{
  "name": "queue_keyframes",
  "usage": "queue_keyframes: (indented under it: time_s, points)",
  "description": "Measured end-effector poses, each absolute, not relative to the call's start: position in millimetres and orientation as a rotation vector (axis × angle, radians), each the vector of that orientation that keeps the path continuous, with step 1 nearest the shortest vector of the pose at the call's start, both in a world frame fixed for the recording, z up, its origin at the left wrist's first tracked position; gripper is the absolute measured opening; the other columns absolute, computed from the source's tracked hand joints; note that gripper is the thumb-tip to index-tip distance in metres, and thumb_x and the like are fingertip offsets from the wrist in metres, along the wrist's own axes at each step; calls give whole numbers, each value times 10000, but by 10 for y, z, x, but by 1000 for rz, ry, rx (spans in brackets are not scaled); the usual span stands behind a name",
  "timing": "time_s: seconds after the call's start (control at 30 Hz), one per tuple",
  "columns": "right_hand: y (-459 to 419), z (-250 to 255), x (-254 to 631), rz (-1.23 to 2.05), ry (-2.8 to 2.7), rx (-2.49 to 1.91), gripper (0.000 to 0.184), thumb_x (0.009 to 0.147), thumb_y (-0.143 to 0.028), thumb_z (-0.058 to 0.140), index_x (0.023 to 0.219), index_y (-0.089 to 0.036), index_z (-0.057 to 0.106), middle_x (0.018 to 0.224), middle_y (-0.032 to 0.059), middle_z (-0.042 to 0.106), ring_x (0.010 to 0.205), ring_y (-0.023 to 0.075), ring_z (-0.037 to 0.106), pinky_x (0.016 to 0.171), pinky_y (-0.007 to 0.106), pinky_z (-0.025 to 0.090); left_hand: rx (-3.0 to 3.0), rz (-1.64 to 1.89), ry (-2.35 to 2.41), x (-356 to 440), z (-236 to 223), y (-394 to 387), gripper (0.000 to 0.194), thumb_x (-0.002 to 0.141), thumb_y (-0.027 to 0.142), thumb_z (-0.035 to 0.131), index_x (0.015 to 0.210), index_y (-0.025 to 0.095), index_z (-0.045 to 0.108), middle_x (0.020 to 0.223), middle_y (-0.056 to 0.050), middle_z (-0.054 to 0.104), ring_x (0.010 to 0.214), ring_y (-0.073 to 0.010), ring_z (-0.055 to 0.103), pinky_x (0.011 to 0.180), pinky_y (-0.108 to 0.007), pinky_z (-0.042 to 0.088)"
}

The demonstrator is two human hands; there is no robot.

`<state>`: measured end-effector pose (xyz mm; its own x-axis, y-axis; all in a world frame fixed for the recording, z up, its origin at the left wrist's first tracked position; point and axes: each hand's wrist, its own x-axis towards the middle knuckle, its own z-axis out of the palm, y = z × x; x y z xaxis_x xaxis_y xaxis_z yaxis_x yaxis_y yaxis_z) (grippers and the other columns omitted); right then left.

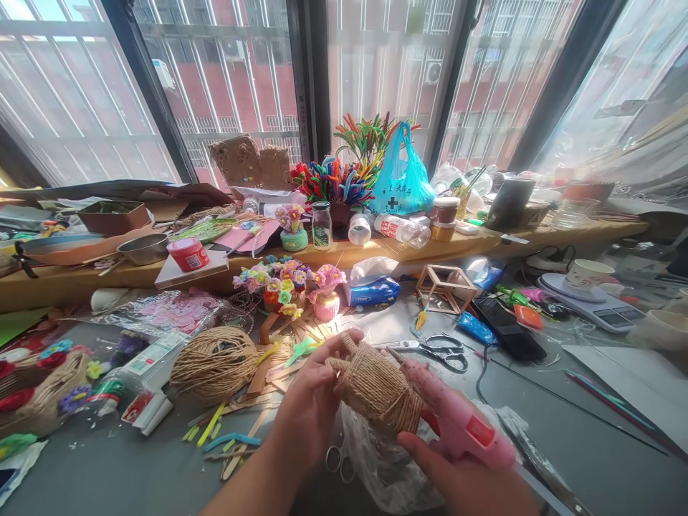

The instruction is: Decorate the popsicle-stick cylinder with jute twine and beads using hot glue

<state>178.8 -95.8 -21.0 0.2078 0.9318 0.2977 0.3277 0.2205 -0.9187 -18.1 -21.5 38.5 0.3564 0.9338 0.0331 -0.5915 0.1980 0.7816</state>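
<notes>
A small jute-wrapped pot (376, 387) lies tilted between my hands, with a loop of cord at its upper left. My left hand (309, 394) is closed round its left side, fingers on the cord loop. In my right hand (451, 466) is a pink glue gun (462, 423), its nozzle close to the pot's upper right edge; I cannot tell if it touches. My right thumb rests by the pot's lower end. Beneath lie a crumpled clear plastic bag (370, 459) and small scissors (340, 462). Larger scissors (438, 349) lie just behind.
A ball of jute twine (215, 364) and scattered wooden sticks (244, 448) lie to the left. Behind are craft flowers (284, 276), a blue tissue pack (373, 290) and a wooden stick frame (446, 287). A black phone (508, 328) and kitchen scale (596, 301) are at right.
</notes>
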Motion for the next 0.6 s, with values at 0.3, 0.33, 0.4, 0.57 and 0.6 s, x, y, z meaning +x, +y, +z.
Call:
queue_keyframes:
  time_s: [0.3,0.33,0.4,0.57,0.6]
  points:
    - [-987,-196,1754,641,-1384,-1375,616,916,-453,757,1518,-396,634,1571,12,640,1259,337,734,767,308,706,938,1158,649,-139,239,-192,490,779,297,877,1257,257,776,1194,-90,817,1015,-267,763,915,-345,561]
    - [-989,-196,1755,603,-1402,-1378,618,914,-450,758,1517,-401,634,1558,6,651,1276,340,723,759,312,707,950,1166,664,-137,226,-195,485,791,304,872,1263,253,771,1188,-92,819,1006,-266,765,901,-344,565]
    - [-987,-200,1759,561,-1425,-1384,618,912,-457,759,1515,-415,633,1565,-3,645,1296,342,708,720,309,703,965,1180,689,-134,216,-202,475,813,316,863,1272,245,762,1176,-96,821,1011,-267,763,900,-342,567]
    - [-974,-215,1774,552,-1463,-1371,601,935,-441,739,1524,-409,624,1567,7,643,1349,339,675,849,337,694,971,1174,683,-122,236,-215,490,827,341,864,1289,231,744,1159,-104,821,1025,-269,756,921,-351,565]
    - [-971,-220,1774,550,-1467,-1366,600,937,-437,734,1526,-405,622,1566,9,644,1367,342,661,913,358,684,968,1170,679,-118,241,-216,496,825,343,865,1290,226,741,1148,-106,822,1013,-268,757,914,-351,566]
